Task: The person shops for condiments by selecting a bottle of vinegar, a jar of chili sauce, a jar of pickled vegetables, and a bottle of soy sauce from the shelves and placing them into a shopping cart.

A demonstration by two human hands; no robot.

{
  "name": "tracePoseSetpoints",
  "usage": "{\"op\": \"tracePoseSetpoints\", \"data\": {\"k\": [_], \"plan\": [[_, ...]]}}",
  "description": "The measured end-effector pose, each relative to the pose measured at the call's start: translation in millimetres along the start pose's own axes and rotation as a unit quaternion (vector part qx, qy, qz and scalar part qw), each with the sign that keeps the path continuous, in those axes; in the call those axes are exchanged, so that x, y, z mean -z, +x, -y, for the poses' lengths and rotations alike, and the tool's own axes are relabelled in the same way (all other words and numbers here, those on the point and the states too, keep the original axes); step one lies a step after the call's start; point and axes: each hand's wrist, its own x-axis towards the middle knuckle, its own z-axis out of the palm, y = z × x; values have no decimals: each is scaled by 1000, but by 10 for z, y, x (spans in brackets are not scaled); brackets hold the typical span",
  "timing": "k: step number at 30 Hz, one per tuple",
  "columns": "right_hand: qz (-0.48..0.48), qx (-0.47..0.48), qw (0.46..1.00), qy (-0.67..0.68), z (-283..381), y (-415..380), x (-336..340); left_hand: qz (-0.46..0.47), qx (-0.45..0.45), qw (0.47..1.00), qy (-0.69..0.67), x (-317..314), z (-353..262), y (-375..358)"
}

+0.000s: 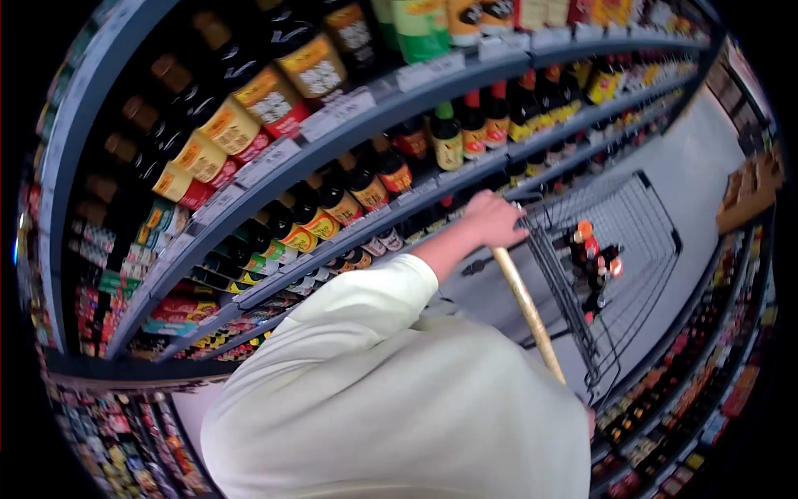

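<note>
My left hand (495, 219) is closed round the upper end of the tan handle (529, 312) of a shopping cart. Beyond that bar stretches the cart's dark wire basket (640, 258). Several dark bottles (594, 262) with red and orange caps or labels lie together inside it. Of my right hand (591, 422) only a sliver shows, past my cream shirt near the handle's lower end; its fingers are hidden.
A long shelf (349, 116) on my left carries rows of dark sauce bottles (320, 66) with yellow and red labels. More stocked shelves (698, 366) curve along the right. A cardboard box (748, 191) sits on them, beside the grey aisle floor (702, 145).
</note>
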Motion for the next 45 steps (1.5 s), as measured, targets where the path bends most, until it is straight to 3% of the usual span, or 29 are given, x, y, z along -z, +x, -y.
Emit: {"op": "tracePoseSetpoints", "data": {"k": [1, 5, 12, 13, 14, 16, 17, 18, 21, 26, 31, 34, 36, 38, 42, 45], "plan": [[3, 52, 998, 27, -95, 81, -3, 5, 5, 1000, -11, 4, -15, 35], [-41, -15, 999, 28, 301, -28, 357, 20, 21, 999, -26, 39, -84, 137], [-59, -11, 997, 43, 243, -41, 226, -10, -8, 1000, -14, -73, 30, 123], [-44, -3, 998, 39, 149, -10, 149, -28, -14, 999, -28, -108, 42, 112], [30, 15, 998, 50, -101, 96, -20, -14, -11, 1000, -12, -69, 36, 77], [38, 39, 997, 53, -356, 202, -302, -22, -22, 999, -24, -177, 105, 75], [43, 33, 995, 82, -328, 165, -278, -5, -21, 1000, -15, -114, 101, 24], [1, -17, 1000, -8, 27, -2, -92, 4, -19, 1000, -20, -111, 119, -6], [28, -76, 996, -22, 292, -160, 146, 16, -16, 1000, -11, -107, 141, -88], [-11, -20, 1000, 1, 387, -414, 98, 24, -8, 999, -22, -75, 219, -302], [6, 3, 1000, 23, 669, -755, 286, -20, -29, 999, -21, -176, 334, -568], [-1, -8, 1000, -14, 321, -792, -135, -51, -42, 997, -28, -211, 365, -697], [15, -39, 998, 36, 317, -860, -100, -81, -51, 995, -20, -236, 375, -779], [1, -32, 999, 27, 616, -988, 153, -78, -47, 996, -15, -205, 346, -863], [-20, -13, 999, 36, 595, -1117, 54, -142, -76, 985, -54, -334, 380, -982], [-20, -13, 999, 34, 601, -1190, 61, -131, -86, 987, -41, -312, 392, -1068]]}}
